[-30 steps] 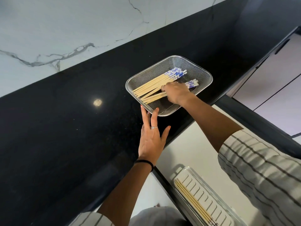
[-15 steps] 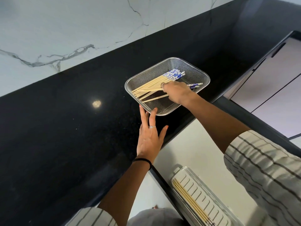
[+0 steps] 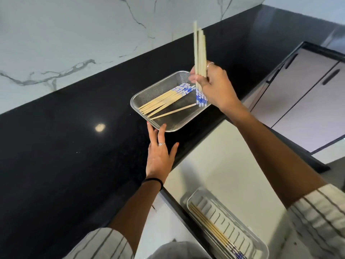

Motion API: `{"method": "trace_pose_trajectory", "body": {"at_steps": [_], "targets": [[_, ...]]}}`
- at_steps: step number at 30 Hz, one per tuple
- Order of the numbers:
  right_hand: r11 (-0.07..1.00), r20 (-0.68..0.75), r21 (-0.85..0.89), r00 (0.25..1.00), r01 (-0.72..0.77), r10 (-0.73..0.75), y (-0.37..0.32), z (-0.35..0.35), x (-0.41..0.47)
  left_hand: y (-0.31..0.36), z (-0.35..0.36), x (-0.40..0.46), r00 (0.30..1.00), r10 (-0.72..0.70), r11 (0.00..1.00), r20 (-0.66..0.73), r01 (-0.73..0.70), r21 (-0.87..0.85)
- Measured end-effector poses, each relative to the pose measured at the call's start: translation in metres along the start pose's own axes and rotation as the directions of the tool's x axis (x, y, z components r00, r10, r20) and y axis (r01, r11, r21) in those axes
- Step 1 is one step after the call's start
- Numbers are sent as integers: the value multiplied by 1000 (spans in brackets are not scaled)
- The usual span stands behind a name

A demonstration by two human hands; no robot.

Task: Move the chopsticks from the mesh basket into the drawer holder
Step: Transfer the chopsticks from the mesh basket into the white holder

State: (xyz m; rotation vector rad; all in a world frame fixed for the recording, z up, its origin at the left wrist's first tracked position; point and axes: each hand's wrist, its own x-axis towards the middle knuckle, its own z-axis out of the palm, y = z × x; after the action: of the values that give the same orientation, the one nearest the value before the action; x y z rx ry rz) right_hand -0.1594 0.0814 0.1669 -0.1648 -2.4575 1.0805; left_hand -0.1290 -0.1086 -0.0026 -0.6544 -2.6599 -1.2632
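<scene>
Now the right hand is gripping a bundle of chopsticks above the mesh basket.
Their long axis is running twelve-to-six, plain tips up, blue ends down; the left hand is lying flat, fingers straight, touching the basket's six-o'clock rim.

Bright; counter glare, edges warped.

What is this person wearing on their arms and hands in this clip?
Both forearms are bare below pushed-up white sleeves with thin dark stripes. The left hand has a silver ring on one finger, reddish nail polish, and a thin black band at the wrist. The right hand wears a thin silver ring.
</scene>
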Motion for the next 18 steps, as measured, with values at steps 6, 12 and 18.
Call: {"method": "trace_pose_trajectory", "body": {"at_steps": [6,12,18], "targets": [[941,-15,333,997,-66,75,6,-43,-58,-2,1,1,1000,-10,999,-2,10,-36],[870,91,397,956,-291,278,48,-47,-148,-5,2,0,1000,4,1000,7,-4,-28],[831,184,324,892,-452,414,95,-14,-249,-6,3,0,1000,9,999,14,-9,37]]}}
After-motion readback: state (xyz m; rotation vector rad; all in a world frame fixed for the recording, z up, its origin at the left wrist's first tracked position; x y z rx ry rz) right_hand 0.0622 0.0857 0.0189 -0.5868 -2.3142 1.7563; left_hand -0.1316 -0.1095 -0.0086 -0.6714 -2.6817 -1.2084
